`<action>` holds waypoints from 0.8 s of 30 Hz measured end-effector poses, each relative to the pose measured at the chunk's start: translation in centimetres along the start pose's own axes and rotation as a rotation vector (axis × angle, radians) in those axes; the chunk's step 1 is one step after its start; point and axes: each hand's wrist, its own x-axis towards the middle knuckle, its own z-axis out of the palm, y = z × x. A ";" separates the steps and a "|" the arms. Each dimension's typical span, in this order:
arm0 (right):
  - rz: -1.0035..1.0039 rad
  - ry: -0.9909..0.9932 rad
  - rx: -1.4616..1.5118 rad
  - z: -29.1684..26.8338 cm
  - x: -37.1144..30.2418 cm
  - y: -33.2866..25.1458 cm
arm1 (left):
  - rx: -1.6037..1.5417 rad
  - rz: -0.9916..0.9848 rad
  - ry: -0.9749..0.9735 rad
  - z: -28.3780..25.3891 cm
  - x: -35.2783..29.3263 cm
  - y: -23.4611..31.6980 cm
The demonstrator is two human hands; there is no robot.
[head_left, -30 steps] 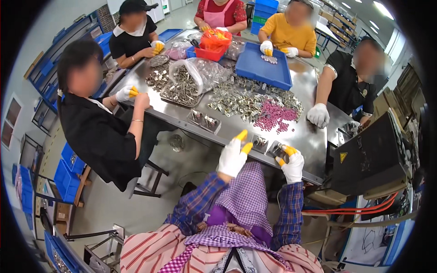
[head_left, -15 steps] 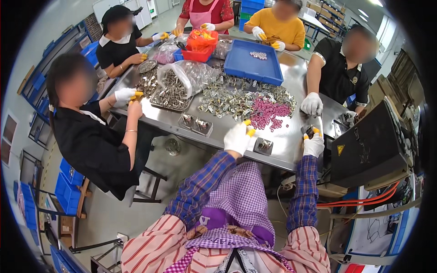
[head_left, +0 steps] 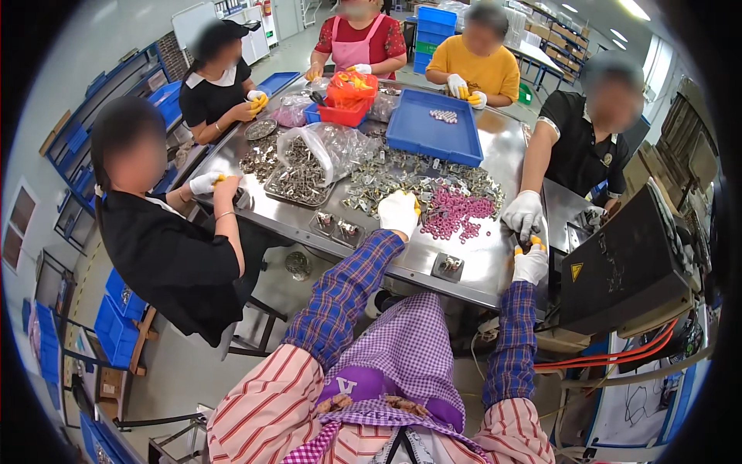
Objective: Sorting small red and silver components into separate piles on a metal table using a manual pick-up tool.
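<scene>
My left hand [head_left: 399, 213], in a white glove with yellow fingertips, reaches into the near side of a heap of small metal parts [head_left: 376, 176]. Its fingers are curled beside a pile of pink rings [head_left: 466, 213]; whatever they hold is hidden. At the table's right edge my right hand [head_left: 530, 264], gloved alike, is closed on a small dark block [head_left: 522, 248], mostly hidden by fingers. A co-worker's gloved hand [head_left: 525, 212] reaches down to the far side of that block. A dark square fixture with a metal part [head_left: 448, 266] lies on the table between my forearms.
Two similar fixtures [head_left: 337, 229] lie left of my left forearm. Beyond are a metal tray of parts [head_left: 298, 193], a clear bag [head_left: 348, 148] and a blue tray [head_left: 434, 127]. A black machine box [head_left: 622, 259] stands at right. Several co-workers surround the steel table [head_left: 406, 267].
My left hand has moved away from me to the heap, its fingers now curled. The co-worker's hand at right has come down to the block at my right hand. The view has shifted slightly.
</scene>
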 end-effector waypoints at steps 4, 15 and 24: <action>-0.015 0.033 -0.033 0.6 0.2 0.6 | -0.118 -0.042 0.046 -2.2 -0.7 -0.3; 0.179 0.019 -0.050 -0.1 1.1 -1.7 | -0.795 -0.254 0.072 -3.7 -10.3 2.2; 0.162 -0.447 0.544 3.0 0.4 -6.1 | -0.739 -0.333 0.135 -2.5 -11.5 3.1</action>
